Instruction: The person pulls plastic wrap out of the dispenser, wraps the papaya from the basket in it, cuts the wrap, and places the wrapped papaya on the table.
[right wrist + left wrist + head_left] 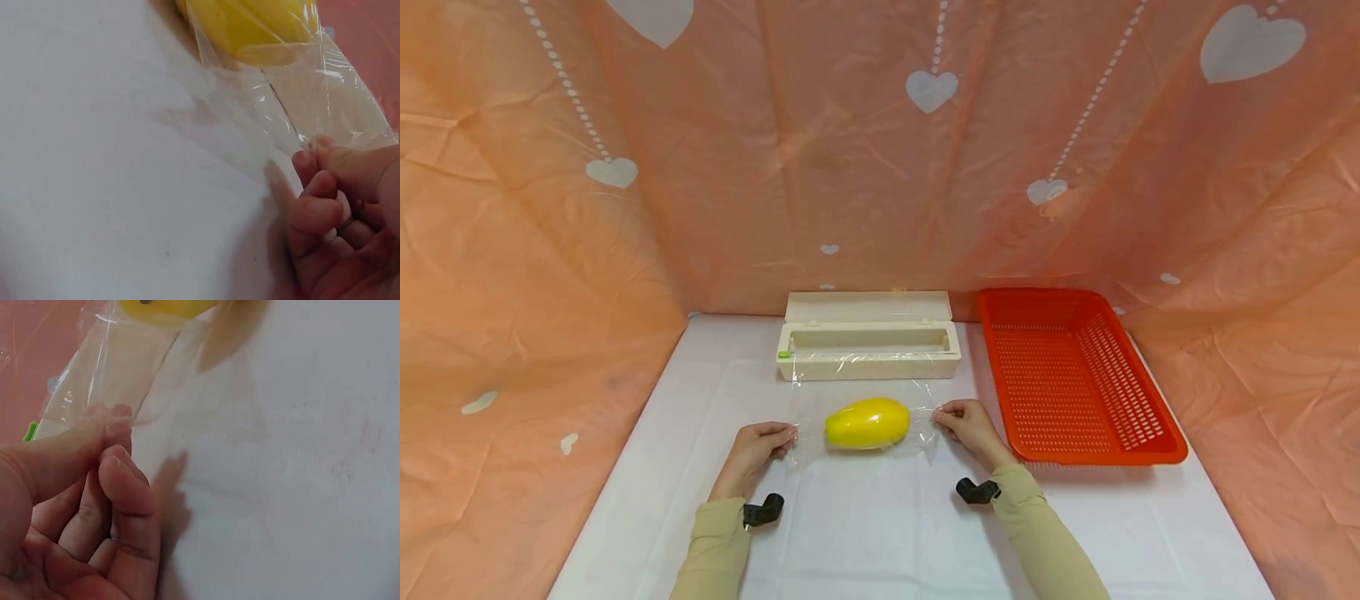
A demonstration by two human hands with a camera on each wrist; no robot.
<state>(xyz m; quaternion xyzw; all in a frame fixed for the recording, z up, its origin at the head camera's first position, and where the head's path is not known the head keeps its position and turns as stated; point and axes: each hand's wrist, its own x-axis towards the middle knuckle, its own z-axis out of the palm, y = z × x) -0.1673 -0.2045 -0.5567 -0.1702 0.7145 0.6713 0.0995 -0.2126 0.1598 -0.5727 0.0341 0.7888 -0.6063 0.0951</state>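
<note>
A smooth yellow papaya-like fruit (868,423) lies between the two hands, with a sheet of clear plastic wrap (808,446) about it. My left hand (758,448) pinches the wrap's left side between thumb and forefinger. On the other side my right hand (972,429) pinches the wrap's right side near the thumb tip. In the right wrist view the creased film (250,106) runs from the yellow fruit (256,25) down to the fingertips. Behind the fruit stands a cream wrap dispenser box (868,367), its lid (868,307) raised; the film reaches back over its front edge.
An orange-red perforated plastic basket (1052,392) stands at the right of the white table (865,533). A small green slider (785,354) sits on the dispenser's left end. Orange curtains (850,150) with white hearts hang around the table's back and sides.
</note>
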